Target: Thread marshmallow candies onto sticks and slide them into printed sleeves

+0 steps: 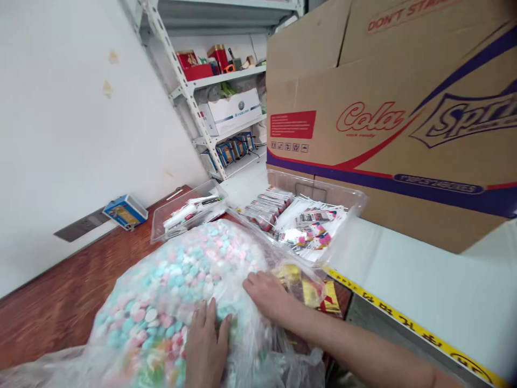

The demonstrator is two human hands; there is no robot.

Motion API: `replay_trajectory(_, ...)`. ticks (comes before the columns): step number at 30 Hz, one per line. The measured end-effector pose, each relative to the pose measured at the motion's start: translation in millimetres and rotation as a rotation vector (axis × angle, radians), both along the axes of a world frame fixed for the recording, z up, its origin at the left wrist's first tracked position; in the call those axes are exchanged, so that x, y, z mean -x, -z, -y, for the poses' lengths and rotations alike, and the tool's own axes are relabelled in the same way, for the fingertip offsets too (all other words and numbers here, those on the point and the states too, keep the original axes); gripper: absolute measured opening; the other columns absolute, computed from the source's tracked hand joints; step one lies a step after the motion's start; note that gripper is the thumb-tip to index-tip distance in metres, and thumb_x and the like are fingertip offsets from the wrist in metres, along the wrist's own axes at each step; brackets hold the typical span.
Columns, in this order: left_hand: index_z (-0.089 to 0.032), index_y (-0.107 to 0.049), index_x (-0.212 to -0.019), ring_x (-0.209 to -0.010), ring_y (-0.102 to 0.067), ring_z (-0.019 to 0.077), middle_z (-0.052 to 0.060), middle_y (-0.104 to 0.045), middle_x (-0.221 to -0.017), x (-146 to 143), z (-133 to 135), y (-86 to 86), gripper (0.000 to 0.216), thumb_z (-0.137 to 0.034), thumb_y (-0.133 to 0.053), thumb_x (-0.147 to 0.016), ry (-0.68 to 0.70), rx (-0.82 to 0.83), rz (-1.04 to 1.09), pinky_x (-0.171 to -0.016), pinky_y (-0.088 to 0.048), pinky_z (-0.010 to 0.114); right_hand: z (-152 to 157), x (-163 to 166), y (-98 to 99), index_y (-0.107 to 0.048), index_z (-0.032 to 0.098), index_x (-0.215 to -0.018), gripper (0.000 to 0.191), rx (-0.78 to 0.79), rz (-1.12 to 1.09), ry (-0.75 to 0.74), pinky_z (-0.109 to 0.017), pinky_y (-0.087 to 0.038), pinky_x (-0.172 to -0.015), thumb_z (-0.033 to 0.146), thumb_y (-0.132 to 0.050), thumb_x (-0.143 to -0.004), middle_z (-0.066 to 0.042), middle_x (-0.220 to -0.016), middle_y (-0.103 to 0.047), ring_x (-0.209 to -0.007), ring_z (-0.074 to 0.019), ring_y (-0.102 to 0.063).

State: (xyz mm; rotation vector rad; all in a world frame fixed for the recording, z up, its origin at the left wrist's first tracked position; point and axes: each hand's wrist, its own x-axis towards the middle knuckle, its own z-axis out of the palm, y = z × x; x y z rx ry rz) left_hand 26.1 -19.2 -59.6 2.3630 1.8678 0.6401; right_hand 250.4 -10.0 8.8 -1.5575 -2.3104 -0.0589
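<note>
The bag (194, 269) sits on the worktop (44, 291), a bulging sack of thin, see-through film filled with small rounded pieces (139, 315) in pink, pale blue and white. It looks fairly heavy, soft and prone to slump, and the film may slip or tear; a broad hold around both sides or from beneath would likely serve better than pinching one fold. The hands are apart: the left hand (205, 345) lies on the film, thumb spread; the right hand (269, 295) rests on it with bent fingers, and whether it grips a fold I cannot tell. Near that hand are shiny gold packets (317, 294). Beyond are a small tray (159, 223) and a large tray (352, 203), both rigid plastic, then a square-edged cardboard carton (302, 97).
</note>
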Motion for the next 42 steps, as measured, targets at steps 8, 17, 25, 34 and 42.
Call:
replay_trajectory(8, -0.031, -0.032, -0.149, -0.144, -0.030, 0.0289, 0.007, -0.035, -0.155, -17, 25, -30.9, 0.058, -0.029, -0.048, -0.093, 0.234, 0.018, 0.133, -0.112, -0.037, 0.050, 60, -1, 10.9, -0.064, 0.025, -0.111, 0.026, 0.031, -0.006, -0.013, -0.035, -0.052, -0.075, 0.020, -0.060, -0.085, -0.007, -0.109, -0.070, -0.085, -0.0243, -0.064)
replay_trajectory(17, -0.028, -0.039, -0.147, -0.142, -0.030, 0.0389, 0.009, -0.039, -0.153, -45, 45, 21.4, 0.060, -0.036, -0.055, -0.090, 0.425, -0.177, -0.198, -0.099, -0.047, 0.057, -34, -160, -91.0, -0.065, 0.019, -0.102, 0.024, 0.274, 0.099, 0.232, -0.036, -0.049, -0.084, 0.024, -0.043, -0.100, -0.010, -0.103, -0.070, -0.102, -0.0235, -0.063)
replay_trajectory(25, -0.029, -0.048, -0.140, -0.137, -0.039, 0.0360, 0.007, -0.051, -0.144, -44, 43, 31.7, 0.055, -0.040, -0.057, -0.087, 0.401, -0.261, -0.214, -0.095, -0.050, 0.048, -117, -238, -43.8, -0.058, 0.018, -0.123, 0.032, 0.497, 0.293, 0.226, -0.042, -0.054, -0.086, 0.033, -0.059, -0.094, -0.009, -0.124, -0.060, -0.103, -0.0215, -0.063)
replay_trajectory(34, -0.032, -0.051, -0.138, -0.134, -0.044, 0.0337, 0.005, -0.054, -0.142, -56, 51, 30.1, 0.053, -0.039, -0.057, -0.086, 0.293, -0.242, -0.171, -0.098, -0.046, 0.047, -118, -235, -30.5, -0.058, 0.018, -0.123, 0.032, 0.413, 0.236, 0.104, -0.043, -0.054, -0.086, 0.033, -0.059, -0.095, -0.008, -0.124, -0.060, -0.103, -0.0214, -0.063)
replay_trajectory(42, -0.032, -0.054, -0.134, -0.132, -0.046, 0.0343, 0.005, -0.056, -0.140, -62, 50, 27.7, 0.047, -0.038, -0.055, -0.087, 0.251, -0.271, -0.116, -0.097, -0.045, 0.048, -112, -238, -29.2, -0.058, 0.018, -0.122, 0.031, 0.378, 0.004, 0.176, -0.042, -0.054, -0.086, 0.033, -0.058, -0.095, -0.008, -0.124, -0.061, -0.102, -0.0211, -0.063)
